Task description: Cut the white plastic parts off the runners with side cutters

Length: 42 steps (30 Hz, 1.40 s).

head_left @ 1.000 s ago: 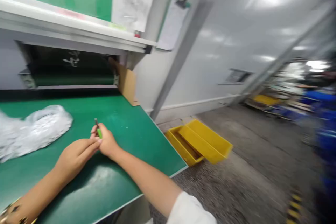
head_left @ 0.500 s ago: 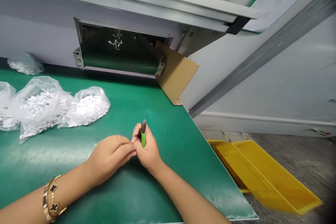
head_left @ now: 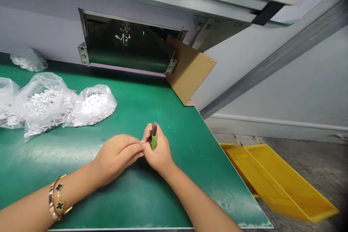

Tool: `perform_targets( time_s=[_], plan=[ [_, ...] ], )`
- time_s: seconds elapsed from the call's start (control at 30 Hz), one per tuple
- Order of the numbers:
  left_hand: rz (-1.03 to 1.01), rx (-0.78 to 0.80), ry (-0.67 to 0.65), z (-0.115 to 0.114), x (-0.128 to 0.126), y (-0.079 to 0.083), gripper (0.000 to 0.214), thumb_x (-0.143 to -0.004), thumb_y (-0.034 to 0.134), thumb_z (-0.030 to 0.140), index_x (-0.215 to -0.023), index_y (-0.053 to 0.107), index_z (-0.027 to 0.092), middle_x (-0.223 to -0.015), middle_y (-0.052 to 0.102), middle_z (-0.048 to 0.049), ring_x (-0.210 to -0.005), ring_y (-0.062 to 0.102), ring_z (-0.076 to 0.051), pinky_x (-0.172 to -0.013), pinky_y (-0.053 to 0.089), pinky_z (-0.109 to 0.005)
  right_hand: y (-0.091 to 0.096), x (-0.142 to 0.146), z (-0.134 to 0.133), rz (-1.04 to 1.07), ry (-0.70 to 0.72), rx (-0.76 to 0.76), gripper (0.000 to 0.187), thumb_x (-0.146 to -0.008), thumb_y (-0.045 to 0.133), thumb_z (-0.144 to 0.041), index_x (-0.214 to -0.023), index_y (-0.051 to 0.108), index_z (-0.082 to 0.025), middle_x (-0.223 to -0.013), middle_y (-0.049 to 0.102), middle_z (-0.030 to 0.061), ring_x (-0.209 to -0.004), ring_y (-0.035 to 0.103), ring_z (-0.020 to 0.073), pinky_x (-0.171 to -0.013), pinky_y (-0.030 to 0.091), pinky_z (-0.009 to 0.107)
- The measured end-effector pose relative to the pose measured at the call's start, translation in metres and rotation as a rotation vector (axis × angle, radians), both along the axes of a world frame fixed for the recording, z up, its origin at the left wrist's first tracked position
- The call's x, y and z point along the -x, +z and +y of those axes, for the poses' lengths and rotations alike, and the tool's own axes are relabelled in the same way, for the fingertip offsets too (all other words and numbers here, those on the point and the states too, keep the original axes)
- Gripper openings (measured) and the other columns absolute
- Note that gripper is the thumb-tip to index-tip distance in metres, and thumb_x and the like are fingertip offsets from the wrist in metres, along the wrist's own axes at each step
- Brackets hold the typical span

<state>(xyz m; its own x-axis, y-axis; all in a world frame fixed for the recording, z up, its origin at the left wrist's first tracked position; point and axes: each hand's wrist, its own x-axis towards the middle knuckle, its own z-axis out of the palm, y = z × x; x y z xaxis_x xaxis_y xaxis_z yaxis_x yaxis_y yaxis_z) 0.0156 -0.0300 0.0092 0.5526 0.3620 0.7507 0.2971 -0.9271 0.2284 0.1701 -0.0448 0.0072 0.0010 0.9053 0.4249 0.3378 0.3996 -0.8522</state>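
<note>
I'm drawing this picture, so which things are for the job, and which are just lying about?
Likely for the job:
- left hand
- right hand, holding a green-handled tool
- bags of small white parts

Probably just lying about:
- bent cardboard
- yellow bins beside the table

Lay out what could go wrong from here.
The right hand holds a green-handled tool with its dark tip bare; if it slips, it might nick the fingers of the left hand close by.

The plastic bag of small white pieces looks open, so a knock could scatter them over the green table.

The yellow bin beyond the table's right side sits tilted and could perhaps shift if bumped.
</note>
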Motion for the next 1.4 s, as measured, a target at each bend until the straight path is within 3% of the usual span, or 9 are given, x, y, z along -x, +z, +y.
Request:
perform_targets(
  time_s=[0.3,0.63,0.93,1.17,1.4],
  plan=[
    [0.044,0.065,-0.037,-0.0011,0.0039,0.0024,0.01,-0.086,0.05,0.013,-0.093,0.054,0.018,-0.086,0.064,-0.0027,-0.081,0.058,-0.013,-0.079,0.046,-0.026,0.0035,-0.003,-0.0003,-0.137,-0.011,-0.138,0.022,-0.063,0.038,-0.003,-0.072,0.032,-0.023,-0.064,0.039,-0.0052,-0.054,0.04,0.0089,-0.052,0.035,0.022],
    [-0.01,0.029,-0.102,0.0005,0.004,-0.0073,0.026,-0.082,0.056,0.009,-0.108,0.053,0.014,-0.095,0.065,-0.0068,-0.086,0.056,-0.015,-0.077,0.046,-0.03,0.0049,-0.0055,0.0,-0.17,0.014,-0.24,0.024,-0.065,0.039,-0.002,-0.074,0.033,-0.023,-0.063,0.04,-0.0052,-0.053,0.041,0.0094,-0.051,0.035,0.023],
    [-0.007,0.031,-0.059,-0.001,0.0011,-0.0028,0.01,-0.085,0.053,0.012,-0.095,0.055,0.014,-0.089,0.065,-0.0063,-0.076,0.055,-0.013,-0.068,0.045,-0.028,0.0062,-0.0049,-0.0016,-0.195,-0.002,-0.227,0.025,-0.065,0.039,-0.001,-0.073,0.032,-0.023,-0.062,0.04,-0.0052,-0.053,0.041,0.0094,-0.051,0.034,0.023],
    [-0.023,0.034,-0.054,-0.0015,0.0008,-0.0032,0.018,-0.083,0.057,0.011,-0.101,0.055,0.013,-0.093,0.066,-0.0066,-0.078,0.056,-0.013,-0.068,0.043,-0.027,0.0062,-0.0051,-0.0006,-0.178,0.005,-0.231,0.024,-0.066,0.04,-0.002,-0.074,0.032,-0.023,-0.063,0.04,-0.0052,-0.053,0.042,0.0095,-0.051,0.035,0.023],
    [-0.011,0.076,-0.033,-0.0021,0.0019,-0.0036,0.01,-0.084,0.054,0.012,-0.093,0.056,0.015,-0.092,0.066,-0.0056,-0.075,0.057,-0.012,-0.066,0.042,-0.026,0.006,-0.0049,-0.0002,-0.191,-0.017,-0.236,0.025,-0.064,0.04,-0.001,-0.073,0.033,-0.023,-0.062,0.041,-0.0051,-0.053,0.042,0.0096,-0.051,0.034,0.023]
  ],
)
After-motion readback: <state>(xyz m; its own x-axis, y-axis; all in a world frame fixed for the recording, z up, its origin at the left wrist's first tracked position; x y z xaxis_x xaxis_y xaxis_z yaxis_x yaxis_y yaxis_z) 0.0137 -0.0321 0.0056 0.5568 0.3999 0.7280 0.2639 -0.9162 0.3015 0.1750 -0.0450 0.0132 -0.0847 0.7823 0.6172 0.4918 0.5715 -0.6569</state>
